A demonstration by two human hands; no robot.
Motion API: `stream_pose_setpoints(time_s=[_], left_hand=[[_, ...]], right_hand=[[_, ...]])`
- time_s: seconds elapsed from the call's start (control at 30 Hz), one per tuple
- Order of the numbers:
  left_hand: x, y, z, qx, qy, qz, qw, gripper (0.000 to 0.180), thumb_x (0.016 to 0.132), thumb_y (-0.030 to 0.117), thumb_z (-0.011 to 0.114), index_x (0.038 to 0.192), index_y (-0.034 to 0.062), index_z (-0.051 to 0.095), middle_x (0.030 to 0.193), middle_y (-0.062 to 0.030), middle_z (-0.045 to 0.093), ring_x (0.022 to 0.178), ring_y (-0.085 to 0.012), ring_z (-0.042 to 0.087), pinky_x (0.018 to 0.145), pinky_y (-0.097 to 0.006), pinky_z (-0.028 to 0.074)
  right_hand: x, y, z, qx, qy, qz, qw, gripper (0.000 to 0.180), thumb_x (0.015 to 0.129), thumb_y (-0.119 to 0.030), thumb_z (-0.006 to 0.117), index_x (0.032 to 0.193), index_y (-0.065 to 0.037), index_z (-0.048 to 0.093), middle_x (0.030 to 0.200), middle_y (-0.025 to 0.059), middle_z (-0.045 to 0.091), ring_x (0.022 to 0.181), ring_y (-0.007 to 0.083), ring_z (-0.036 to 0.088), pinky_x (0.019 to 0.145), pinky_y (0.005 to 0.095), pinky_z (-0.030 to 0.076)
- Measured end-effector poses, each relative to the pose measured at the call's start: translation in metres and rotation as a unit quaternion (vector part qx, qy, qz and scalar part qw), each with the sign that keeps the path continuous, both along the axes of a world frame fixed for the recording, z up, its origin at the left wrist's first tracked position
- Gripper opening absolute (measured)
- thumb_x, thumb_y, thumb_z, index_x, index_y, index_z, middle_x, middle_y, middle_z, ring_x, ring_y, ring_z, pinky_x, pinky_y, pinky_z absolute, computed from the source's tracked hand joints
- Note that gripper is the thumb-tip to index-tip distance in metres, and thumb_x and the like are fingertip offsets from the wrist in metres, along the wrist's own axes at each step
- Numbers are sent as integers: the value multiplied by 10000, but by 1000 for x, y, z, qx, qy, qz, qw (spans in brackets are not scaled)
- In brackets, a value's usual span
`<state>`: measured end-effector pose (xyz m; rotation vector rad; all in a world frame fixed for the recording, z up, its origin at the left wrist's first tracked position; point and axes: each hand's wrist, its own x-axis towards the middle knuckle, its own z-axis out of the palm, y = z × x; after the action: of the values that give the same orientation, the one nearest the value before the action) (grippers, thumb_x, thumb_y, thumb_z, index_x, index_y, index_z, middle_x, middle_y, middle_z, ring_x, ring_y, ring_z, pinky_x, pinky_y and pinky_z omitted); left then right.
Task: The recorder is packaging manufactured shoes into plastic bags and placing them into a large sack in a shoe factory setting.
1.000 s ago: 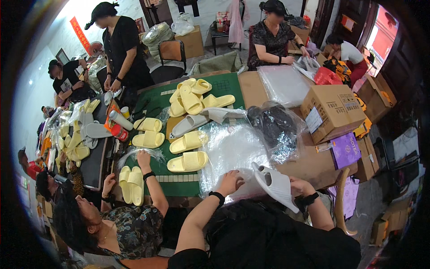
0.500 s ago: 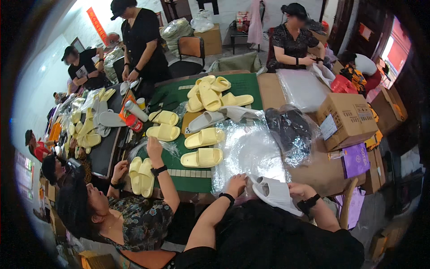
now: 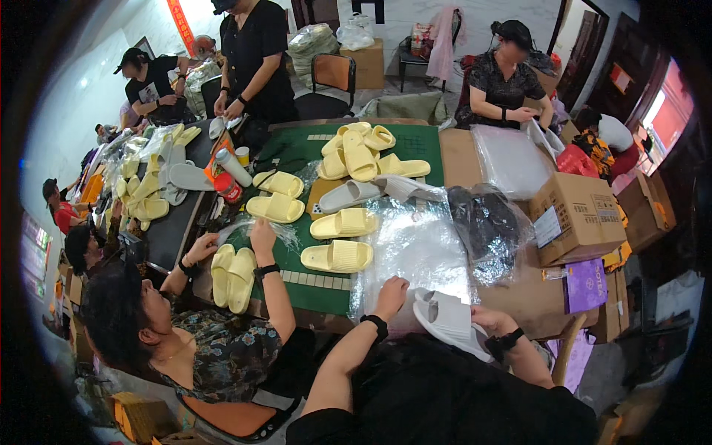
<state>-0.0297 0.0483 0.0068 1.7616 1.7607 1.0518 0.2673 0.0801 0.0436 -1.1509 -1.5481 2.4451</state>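
At table edge, right hand (image 3: 486,320) grips white slipper (image 3: 451,320); left hand (image 3: 391,291) pinches clear bag (image 3: 415,248); yellow slippers (image 3: 337,256) beside

Brown cardboard box (image 3: 577,216) with white label (image 3: 549,226) – right, purple packet (image 3: 585,285) below

Matt white foam slipper (image 3: 451,320) beside glossy, crinkled clear plastic bags (image 3: 415,248). Green felt table (image 3: 311,289); plain brown cardboard box (image 3: 575,215).
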Motion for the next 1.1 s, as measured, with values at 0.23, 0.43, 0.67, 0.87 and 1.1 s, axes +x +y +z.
stream_pose_setpoints(time_s=[0.23,0.43,0.67,0.87,1.1], left_hand=[[19,3,30,84,-12,36,996,88,779,105,560,803,36,609,756,-122,553,721,-288,546,633,-360,447],[36,-5,45,139,154,-78,975,204,716,97,520,914,71,558,911,-64,516,890,-235,482,777,-370,381],[47,-11,61,162,153,-132,966,246,713,84,536,958,70,546,949,-77,515,917,-236,480,800,-373,374],[57,-16,61,193,106,-283,933,254,706,85,550,960,69,537,1004,-88,507,986,-261,460,878,-395,339],[52,-37,73,218,156,-285,920,436,698,140,597,1122,101,506,1165,-115,429,1115,-286,412,952,-396,287]], right_hand=[[-33,-1,24,425,-197,40,883,358,750,-177,575,1069,-15,561,1043,101,576,942,234,528,836,342,410],[-56,-22,22,605,-178,-30,775,339,681,-157,562,1010,-83,600,1135,165,493,1081,371,405,910,454,312],[-66,-17,2,628,-230,-74,739,250,672,-157,601,867,-2,626,1064,208,509,1058,377,423,894,470,310],[-83,7,-18,695,-235,73,675,233,721,-286,562,753,-67,634,915,187,533,962,352,455,843,479,326],[-110,10,17,651,-173,-112,731,382,769,-330,524,957,2,538,978,238,512,946,417,444,813,511,333]])
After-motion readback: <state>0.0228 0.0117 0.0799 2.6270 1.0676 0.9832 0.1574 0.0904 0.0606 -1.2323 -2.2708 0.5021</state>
